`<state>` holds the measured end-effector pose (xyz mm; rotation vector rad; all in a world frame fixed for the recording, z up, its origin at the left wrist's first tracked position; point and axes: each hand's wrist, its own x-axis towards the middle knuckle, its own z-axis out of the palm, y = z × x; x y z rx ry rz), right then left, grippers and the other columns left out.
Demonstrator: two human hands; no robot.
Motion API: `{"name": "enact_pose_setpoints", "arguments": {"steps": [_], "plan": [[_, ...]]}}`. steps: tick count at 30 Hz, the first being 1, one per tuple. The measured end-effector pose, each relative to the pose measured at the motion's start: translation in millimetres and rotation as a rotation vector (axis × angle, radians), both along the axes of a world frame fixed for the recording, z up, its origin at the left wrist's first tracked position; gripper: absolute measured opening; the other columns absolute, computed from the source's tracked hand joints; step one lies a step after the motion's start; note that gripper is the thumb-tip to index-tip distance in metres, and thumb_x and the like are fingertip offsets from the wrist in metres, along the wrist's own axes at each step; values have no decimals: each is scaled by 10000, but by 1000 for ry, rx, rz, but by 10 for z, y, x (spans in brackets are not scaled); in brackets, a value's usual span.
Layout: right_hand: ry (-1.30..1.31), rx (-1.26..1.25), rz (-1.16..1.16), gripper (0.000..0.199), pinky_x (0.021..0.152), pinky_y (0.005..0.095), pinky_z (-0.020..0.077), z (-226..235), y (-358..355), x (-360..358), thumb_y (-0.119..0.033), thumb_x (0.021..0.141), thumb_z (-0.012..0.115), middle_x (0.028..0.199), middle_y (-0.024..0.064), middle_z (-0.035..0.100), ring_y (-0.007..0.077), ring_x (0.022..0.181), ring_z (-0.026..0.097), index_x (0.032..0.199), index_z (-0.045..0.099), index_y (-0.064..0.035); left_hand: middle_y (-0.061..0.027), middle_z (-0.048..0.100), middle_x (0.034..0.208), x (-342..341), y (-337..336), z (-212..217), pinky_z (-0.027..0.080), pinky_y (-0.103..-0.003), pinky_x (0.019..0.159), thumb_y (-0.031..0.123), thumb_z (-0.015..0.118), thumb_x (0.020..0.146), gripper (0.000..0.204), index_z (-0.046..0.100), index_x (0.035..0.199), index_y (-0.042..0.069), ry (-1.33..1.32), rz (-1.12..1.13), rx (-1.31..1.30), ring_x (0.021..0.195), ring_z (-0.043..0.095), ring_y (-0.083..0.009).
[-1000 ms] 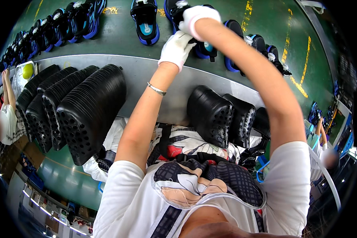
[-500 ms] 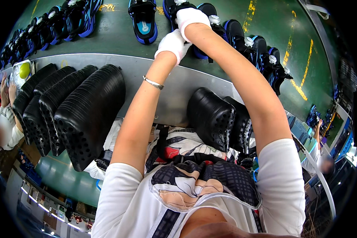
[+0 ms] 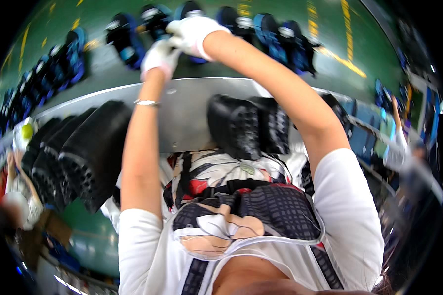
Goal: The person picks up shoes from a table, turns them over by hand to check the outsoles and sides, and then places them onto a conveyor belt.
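Note:
Both of my hands wear white gloves and reach over a row of black-and-blue sneakers on a green surface. My right hand (image 3: 194, 35) has its fingers bent and drawn together, covering the middle of one sneaker (image 3: 189, 9). Just below and to its left, my left hand (image 3: 160, 58) is closed, its fingertips close to the right hand's. Blur and the gloves hide what either hand grips. A second sneaker (image 3: 156, 20) lies beyond my fingers, and another (image 3: 126, 42) sits left of my left hand.
A metal ledge (image 3: 182, 113) runs between me and the green surface. Stacks of black, perforated, sole-shaped pieces stand on it at the left (image 3: 96, 152) and centre right (image 3: 234, 128). More sneakers line both sides. Other people are at the far left and right.
The sneakers, ledge and black stacks sit differently in the picture as the view has turned. My hands have shifted left in the picture and remain close together over the sneakers.

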<state>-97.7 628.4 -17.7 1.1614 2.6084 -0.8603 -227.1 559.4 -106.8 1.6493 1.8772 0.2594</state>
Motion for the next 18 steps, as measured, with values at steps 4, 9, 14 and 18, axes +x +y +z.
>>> {"name": "enact_pose_setpoints", "arguments": {"steps": [4, 9, 14, 18], "plan": [[94, 32, -136, 327, 801, 408, 472, 469, -376, 1107, -315, 860, 524, 959, 163, 642, 356, 906, 599, 1063, 591, -68, -151, 559, 1219, -317, -175, -91, 391, -356, 991, 327, 588, 863, 434, 581, 1201, 56, 316, -4, 155, 1148, 515, -297], [127, 127, -735, 317, 836, 310, 478, 898, -987, 2747, -280, 887, 544, 997, 128, 662, 245, 924, 637, 1117, 612, -73, -167, 565, 1165, -218, -445, 314, 429, -388, 917, 263, 620, 841, 380, 600, 1179, 91, 298, 18, 459, 1047, 549, -325], [-67, 235, -1009, 309, 844, 311, 473, 1156, -1713, 3740, -279, 880, 539, 1015, 135, 655, 278, 950, 627, 1088, 618, -66, -177, 558, 1149, 28, -832, 444, 455, -363, 872, 206, 622, 848, 326, 625, 1153, 90, 160, 112, 516, 1002, 572, -302], [-124, 117, -1003, 342, 823, 370, 476, 909, -2104, 3794, -299, 819, 583, 983, 150, 628, 314, 956, 600, 1081, 612, -81, -148, 566, 1130, 135, -900, 491, 464, -341, 852, 193, 608, 857, 303, 633, 1142, 91, 32, 142, 393, 971, 584, -262]]}}
